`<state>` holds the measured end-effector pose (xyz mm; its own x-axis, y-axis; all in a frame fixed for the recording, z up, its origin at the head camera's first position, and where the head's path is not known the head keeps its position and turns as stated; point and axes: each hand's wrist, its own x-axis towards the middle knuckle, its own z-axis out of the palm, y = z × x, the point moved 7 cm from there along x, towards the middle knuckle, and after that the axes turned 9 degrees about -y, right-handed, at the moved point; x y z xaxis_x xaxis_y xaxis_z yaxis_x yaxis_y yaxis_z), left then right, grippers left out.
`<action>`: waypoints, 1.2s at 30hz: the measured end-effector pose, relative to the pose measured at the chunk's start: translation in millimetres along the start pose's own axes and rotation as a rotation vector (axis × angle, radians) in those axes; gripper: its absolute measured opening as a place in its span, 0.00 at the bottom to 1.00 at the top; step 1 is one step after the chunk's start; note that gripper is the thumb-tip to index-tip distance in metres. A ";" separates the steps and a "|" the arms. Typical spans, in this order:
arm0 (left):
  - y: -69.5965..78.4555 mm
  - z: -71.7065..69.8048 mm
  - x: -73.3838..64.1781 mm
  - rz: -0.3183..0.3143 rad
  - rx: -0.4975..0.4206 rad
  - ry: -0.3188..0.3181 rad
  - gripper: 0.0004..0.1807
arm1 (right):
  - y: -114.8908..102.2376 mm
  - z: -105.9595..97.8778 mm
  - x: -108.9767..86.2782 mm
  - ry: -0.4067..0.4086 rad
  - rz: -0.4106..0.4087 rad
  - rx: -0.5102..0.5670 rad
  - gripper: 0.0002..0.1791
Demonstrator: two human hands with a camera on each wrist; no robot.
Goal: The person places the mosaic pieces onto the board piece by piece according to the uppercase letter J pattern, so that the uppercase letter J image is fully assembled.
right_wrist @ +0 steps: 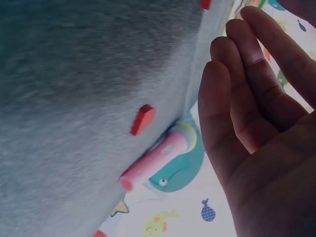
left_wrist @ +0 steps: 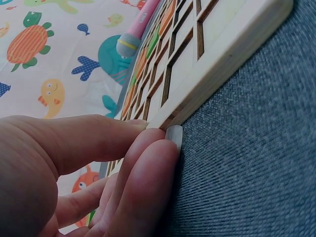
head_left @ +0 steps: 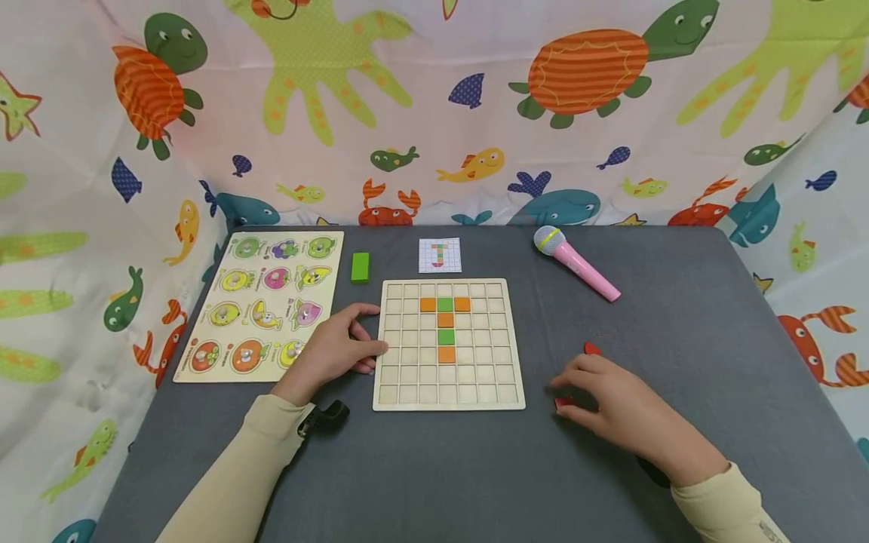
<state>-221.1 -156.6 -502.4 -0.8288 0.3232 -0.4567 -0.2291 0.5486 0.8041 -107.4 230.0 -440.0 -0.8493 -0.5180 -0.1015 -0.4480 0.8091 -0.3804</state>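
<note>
A wooden grid board (head_left: pixel 408 377) lies flat on the table. Orange and green squares form a T shape in it, among them a green square (head_left: pixel 445 337) and an orange square (head_left: pixel 446 354). My left hand (head_left: pixel 333 347) pinches the board's left edge between thumb and fingers; the left wrist view shows the thumb (left_wrist: pixel 94 140) at the rim. To the right of the board, my right hand (head_left: pixel 627 411) hovers with relaxed fingers over two small red pieces. One red piece (head_left: pixel 592 348) lies beyond the fingers; the other red piece (head_left: pixel 563 403) shows by the thumb, partly hidden in the head view.
A small pattern card (head_left: pixel 440 256) lies behind the board. A green block (head_left: pixel 360 268) stands between it and a fruit puzzle board (head_left: pixel 261 369) on the left. At the back right lies a pink toy microphone (head_left: pixel 584 271). A printed cloth hangs behind the table.
</note>
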 end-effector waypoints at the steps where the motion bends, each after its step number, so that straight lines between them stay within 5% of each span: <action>1: 0.3 -0.1 -0.2 0.002 0.000 0.000 0.39 | -0.1 0.3 -2.2 0.009 -0.003 -0.007 0.15; 22: 2.2 -1.5 -0.9 0.020 0.006 0.005 0.39 | 0.2 12.6 3.1 0.052 -0.022 -0.031 0.10; 36: 2.9 -2.3 -2.6 0.006 -0.002 0.004 0.38 | -49.7 17.0 84.1 0.003 -0.136 0.057 0.04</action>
<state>-220.8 -157.6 -498.0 -0.8323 0.3228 -0.4505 -0.2254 0.5454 0.8073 -151.7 141.4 -445.3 -0.7829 -0.6207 -0.0430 -0.5422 0.7145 -0.4421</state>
